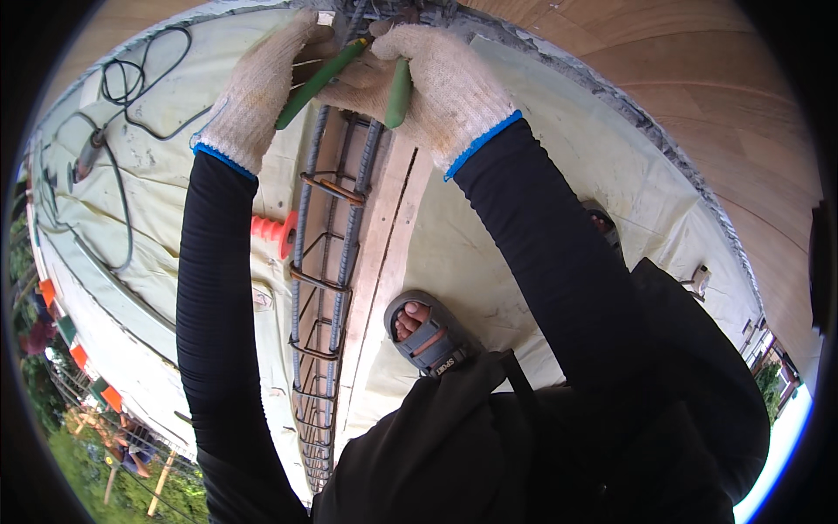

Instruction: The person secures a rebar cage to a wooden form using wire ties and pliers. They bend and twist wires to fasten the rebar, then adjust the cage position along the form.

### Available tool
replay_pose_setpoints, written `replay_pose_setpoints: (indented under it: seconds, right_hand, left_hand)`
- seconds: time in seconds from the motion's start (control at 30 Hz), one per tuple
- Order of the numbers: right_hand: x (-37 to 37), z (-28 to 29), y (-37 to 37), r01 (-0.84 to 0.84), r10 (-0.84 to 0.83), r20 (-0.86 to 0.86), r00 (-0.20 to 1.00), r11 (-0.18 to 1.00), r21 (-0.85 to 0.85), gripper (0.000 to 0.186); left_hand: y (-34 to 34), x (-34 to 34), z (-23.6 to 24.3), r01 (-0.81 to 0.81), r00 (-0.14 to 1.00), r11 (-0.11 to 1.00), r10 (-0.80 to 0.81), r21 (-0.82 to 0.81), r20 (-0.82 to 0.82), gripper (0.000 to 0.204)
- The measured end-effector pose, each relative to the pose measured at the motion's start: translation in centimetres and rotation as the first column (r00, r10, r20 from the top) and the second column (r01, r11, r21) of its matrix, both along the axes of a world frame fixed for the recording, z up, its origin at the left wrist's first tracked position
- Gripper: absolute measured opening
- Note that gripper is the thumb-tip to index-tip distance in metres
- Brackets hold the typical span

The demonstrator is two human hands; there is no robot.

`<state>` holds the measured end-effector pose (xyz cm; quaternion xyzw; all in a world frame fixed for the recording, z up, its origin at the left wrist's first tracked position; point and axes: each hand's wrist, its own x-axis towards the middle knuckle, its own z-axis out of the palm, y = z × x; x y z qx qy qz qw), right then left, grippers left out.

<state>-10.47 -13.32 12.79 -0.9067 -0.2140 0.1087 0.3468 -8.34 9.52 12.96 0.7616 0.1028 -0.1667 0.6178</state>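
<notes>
- Gloved left hand and right hand, fingers closed around green-handled pliers, at top of rebar cage.
- Risk: pliers slipping, pinching fingers; sandalled foot exposed beside cage.

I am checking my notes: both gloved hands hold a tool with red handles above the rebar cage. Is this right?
Not quite. In the head view the handles are green, not red. The rest holds: the left hand and right hand, both gloved, hold them above the rebar cage.
</notes>
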Motion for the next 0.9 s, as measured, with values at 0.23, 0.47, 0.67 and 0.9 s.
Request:
replay_pose_setpoints:
  seconds: [0.23,0.47,0.67,0.9]
  right_hand:
    - [0.3,-3.2,4.6,0.863,0.509,-0.711,0.484,-0.146,0.483,0.018]
    - [0.4,-2.8,4.9,0.214,-0.274,0.148,0.95,0.92,0.33,0.026]
    - [0.8,-1.1,5.2,0.151,-0.181,0.157,0.971,0.971,0.185,0.034]
    - [1.4,-1.1,6.0,0.167,-0.179,0.125,0.976,0.981,0.098,0.035]
  left_hand:
    - [-0.4,-1.0,4.7,-0.054,0.997,0.954,0.035,0.296,0.067,0.061]
    - [-1.4,-3.4,6.8,0.099,0.913,0.607,-0.37,0.788,0.171,0.095]
    - [-2.3,-3.0,10.2,0.359,0.85,0.474,-0.522,0.804,-0.072,0.077]
    - [-3.9,2.4,11.4,0.695,0.668,0.151,-0.497,0.703,-0.554,0.056]
